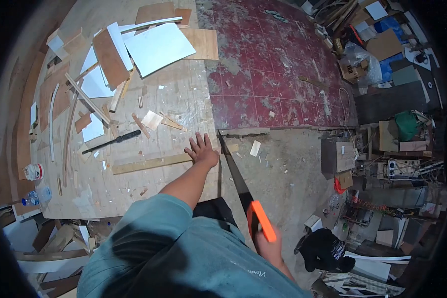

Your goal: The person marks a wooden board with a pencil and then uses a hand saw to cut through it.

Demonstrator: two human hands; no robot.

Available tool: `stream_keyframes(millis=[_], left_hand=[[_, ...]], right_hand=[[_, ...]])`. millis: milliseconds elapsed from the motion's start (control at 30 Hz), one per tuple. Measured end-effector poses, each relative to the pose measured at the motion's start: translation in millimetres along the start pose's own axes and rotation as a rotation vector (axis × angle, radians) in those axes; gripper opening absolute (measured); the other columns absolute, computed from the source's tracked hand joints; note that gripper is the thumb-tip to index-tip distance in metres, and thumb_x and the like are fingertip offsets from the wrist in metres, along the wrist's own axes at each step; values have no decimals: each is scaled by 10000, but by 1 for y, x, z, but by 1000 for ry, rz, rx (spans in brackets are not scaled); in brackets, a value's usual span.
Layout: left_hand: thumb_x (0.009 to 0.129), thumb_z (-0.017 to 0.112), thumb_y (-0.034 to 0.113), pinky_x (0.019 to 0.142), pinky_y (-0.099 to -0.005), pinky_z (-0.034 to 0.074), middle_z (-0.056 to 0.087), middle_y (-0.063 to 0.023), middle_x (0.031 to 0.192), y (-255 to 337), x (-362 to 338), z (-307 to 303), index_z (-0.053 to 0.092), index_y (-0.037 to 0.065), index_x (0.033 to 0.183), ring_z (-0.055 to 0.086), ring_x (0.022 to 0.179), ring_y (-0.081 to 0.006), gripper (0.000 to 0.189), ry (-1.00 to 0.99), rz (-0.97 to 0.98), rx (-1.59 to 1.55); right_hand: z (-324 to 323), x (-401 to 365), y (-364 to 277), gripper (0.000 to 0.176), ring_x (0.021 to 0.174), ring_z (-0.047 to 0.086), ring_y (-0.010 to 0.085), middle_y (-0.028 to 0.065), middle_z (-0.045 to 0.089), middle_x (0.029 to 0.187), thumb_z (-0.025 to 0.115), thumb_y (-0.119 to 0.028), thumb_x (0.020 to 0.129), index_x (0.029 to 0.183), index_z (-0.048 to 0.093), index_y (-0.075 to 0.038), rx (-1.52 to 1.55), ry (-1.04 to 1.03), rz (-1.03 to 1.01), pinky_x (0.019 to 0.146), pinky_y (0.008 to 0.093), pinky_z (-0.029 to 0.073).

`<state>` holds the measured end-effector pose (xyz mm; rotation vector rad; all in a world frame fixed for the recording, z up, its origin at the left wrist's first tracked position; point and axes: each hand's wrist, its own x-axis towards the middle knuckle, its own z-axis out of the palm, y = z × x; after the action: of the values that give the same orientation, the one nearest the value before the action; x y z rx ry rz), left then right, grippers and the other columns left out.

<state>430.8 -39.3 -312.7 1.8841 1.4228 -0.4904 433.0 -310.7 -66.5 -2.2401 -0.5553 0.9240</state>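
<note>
My left hand (pixel 201 149) lies flat, fingers spread, on a long thin wooden strip (pixel 149 163) near the right edge of the plywood work board (pixel 179 94). My right hand (pixel 269 248) grips the orange handle (pixel 261 220) of a hand saw. Its dark blade (pixel 232 168) runs up and away, with the tip meeting the strip's end just right of my left hand. My teal sleeve fills the bottom middle.
White sheets (pixel 156 45) and brown offcuts (pixel 109 57) lie scattered at the board's far side. A black-handled tool (pixel 111 142) lies left of the strip. Red worn flooring (pixel 273 64) spreads beyond. Cluttered boxes and equipment (pixel 382 149) stand at right.
</note>
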Motion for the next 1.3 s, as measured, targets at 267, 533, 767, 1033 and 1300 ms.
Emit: stream_keyframes(millis=[267, 533, 767, 1033, 1300], left_hand=[[933, 520, 477, 1107, -694, -26, -173, -109, 1622, 2, 4, 1, -9, 182, 1573, -137, 1474, -420, 881, -2, 1, -14], [939, 502, 489, 1117, -682, -32, -146, -110, 1627, 4, -4, -5, 6, 183, 1573, -114, 1482, -406, 861, 24, -11, -20], [942, 502, 481, 1121, -674, -34, -147, -119, 1625, 6, -5, -5, 5, 172, 1572, -110, 1483, -404, 860, 24, -8, 3], [940, 506, 487, 1113, -687, -27, -133, -118, 1628, 0, -4, 0, 5, 181, 1572, -106, 1480, -416, 863, 34, 10, -21], [925, 518, 464, 1107, -700, -27, -104, -117, 1633, -9, -18, 22, 37, 146, 1572, -105, 1478, -424, 866, -4, 42, -9]], right_hand=[[43, 167, 36, 147, 537, 544, 174, 58, 541, 585, 563, -103, 787, 836, 603, 30, 111, -90, 64, 524, 353, 449], [121, 111, 125, 577, 1124, 622, 322, 235, 605, 1250, 560, -20, 757, 1332, 526, 17, 132, 106, -361, 966, 357, 469], [57, 50, 34, 467, 906, 622, 183, 119, 637, 1001, 540, 8, 818, 1283, 547, 47, 126, 30, -223, 842, 297, 488], [-28, -30, -16, 521, 1010, 626, 212, 156, 655, 1095, 502, 16, 794, 1312, 532, 51, 33, -44, 154, 919, 304, 467], [80, 138, 33, 147, 535, 564, 193, 83, 558, 632, 557, -84, 829, 932, 573, 20, -33, -37, -54, 517, 358, 463]])
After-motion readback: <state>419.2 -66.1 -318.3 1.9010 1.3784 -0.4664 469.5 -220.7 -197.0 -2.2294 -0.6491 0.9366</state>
